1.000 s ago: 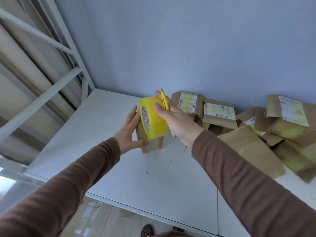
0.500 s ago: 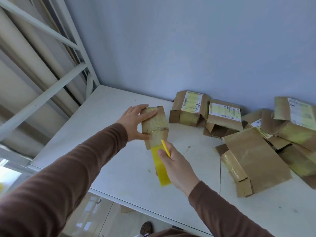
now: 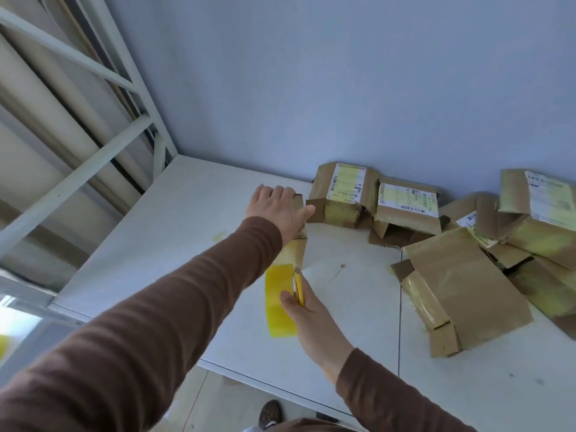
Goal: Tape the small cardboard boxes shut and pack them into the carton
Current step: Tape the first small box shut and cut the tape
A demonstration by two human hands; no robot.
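Observation:
A small brown cardboard box [image 3: 296, 249] stands on the white table [image 3: 187, 232]. My left hand [image 3: 276, 208] lies flat on its top, fingers straight, pressing down. A band of yellow tape [image 3: 280, 302] runs from the box's near face down toward me. My right hand [image 3: 311, 319] holds the tape's lower end and grips a thin yellow cutter [image 3: 298, 286] whose tip points at the box. I cannot tell how much of the yellow band is the roll itself. No carton is in view.
A heap of brown boxes lies along the blue wall at the back right, two with shipping labels [image 3: 346, 190] [image 3: 405, 204]. A larger half-flattened box [image 3: 461, 291] lies nearer. A white metal frame [image 3: 93, 157] stands at the left. The table's near edge [image 3: 265, 374] is close to my body.
The tape roll was on top of the box; my right hand has drawn the tape down the near side. My left hand shifted from gripping the box's side to pressing its top.

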